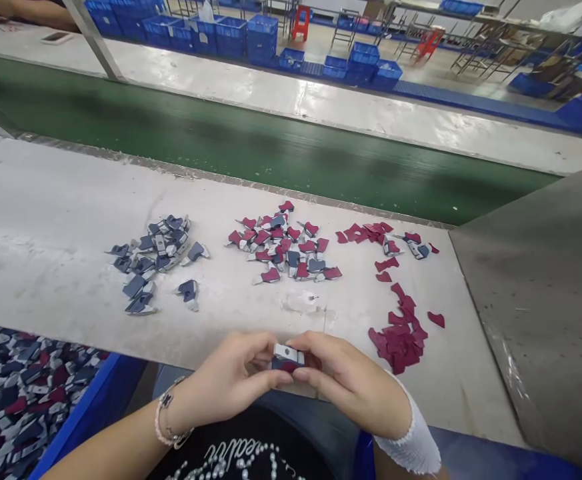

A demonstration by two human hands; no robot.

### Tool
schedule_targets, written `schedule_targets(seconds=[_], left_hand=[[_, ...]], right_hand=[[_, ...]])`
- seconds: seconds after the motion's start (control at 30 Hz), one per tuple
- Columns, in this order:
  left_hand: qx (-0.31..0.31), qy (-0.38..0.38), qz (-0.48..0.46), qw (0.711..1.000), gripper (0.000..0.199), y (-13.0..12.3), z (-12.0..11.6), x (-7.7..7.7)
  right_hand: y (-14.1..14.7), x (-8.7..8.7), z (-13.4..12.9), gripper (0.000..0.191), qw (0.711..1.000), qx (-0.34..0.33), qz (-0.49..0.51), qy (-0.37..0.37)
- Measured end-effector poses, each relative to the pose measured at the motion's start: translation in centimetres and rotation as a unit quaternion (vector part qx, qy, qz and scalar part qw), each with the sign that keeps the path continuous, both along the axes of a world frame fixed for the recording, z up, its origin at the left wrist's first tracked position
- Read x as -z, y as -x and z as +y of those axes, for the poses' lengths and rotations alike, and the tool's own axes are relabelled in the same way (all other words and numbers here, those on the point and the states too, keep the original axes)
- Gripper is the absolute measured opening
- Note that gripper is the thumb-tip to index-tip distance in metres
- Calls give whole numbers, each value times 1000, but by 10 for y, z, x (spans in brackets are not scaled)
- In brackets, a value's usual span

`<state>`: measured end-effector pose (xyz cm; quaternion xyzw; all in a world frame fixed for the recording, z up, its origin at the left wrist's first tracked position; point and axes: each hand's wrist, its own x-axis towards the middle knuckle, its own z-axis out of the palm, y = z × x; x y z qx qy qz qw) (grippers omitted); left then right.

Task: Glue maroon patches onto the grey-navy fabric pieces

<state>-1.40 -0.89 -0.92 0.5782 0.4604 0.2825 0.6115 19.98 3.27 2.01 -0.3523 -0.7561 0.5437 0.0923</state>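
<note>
Between my two hands, just over the table's near edge, is a small grey, dark blue and maroon plastic part (287,355). Thumb and fingers of my left hand (238,373) pinch its left end. My right hand (348,377) grips the right end the same way. Ahead lie a pile of grey-and-blue parts (158,247) on the left and a pile of similar parts with maroon faces (283,243) in the middle. Loose flat maroon pieces (403,337) lie to the right of my right hand.
A blue bin (91,407) full of such parts stands at the lower left. Beyond the white table (45,200) runs a green conveyor belt (221,140). A metal panel (541,287) bounds the right side. A person's arm (45,15) shows at the far left.
</note>
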Motion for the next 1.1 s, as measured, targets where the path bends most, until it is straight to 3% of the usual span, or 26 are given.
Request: schedule_targets(seconds=[0.17,0.27,0.33,0.43,0.5,0.57,0.6,0.63,0.7,0.77,0.83,0.9,1.03,1.1], left_hand=[[50,-97,76,991,12,3,-2,3],[67,-131,100,984,14,1,-4,3],[68,-126,102,984,14,1,-5,-1],[105,-49,58,992,17,6,-1,-9],[121,-13,49,991,29,20,6,-12],[62,-60,146,985,42,43,15,-9],[-5,-111,245,963,39,57,20,-5],[-70,-172,339,922,38,72,25,0],[-113,-245,473,839,41,99,35,14],[-104,-249,539,798,45,116,43,28],[-94,-242,541,800,43,122,49,37],[-93,-239,513,819,43,122,50,42],[-110,-231,473,843,58,126,41,45],[-114,-221,465,850,60,132,36,47]], right_hand=[[9,-6,-8,5,997,23,-32,-62],[17,-3,-12,16,993,15,-36,-115],[19,-2,-14,21,993,8,-27,-110],[5,-8,-14,23,998,11,-7,-69],[-16,-14,-8,23,997,53,29,-49],[-38,-17,7,25,983,164,66,-47],[-47,-17,19,25,970,231,58,-44],[-53,-15,32,27,959,281,18,-31],[-54,-6,64,29,952,305,-30,-23],[-44,5,93,29,956,291,-33,-15],[-33,15,110,30,962,272,-29,-3],[-28,19,110,34,960,277,-31,-10],[-30,20,75,34,972,233,-27,-8],[-26,25,56,46,981,195,-9,2]])
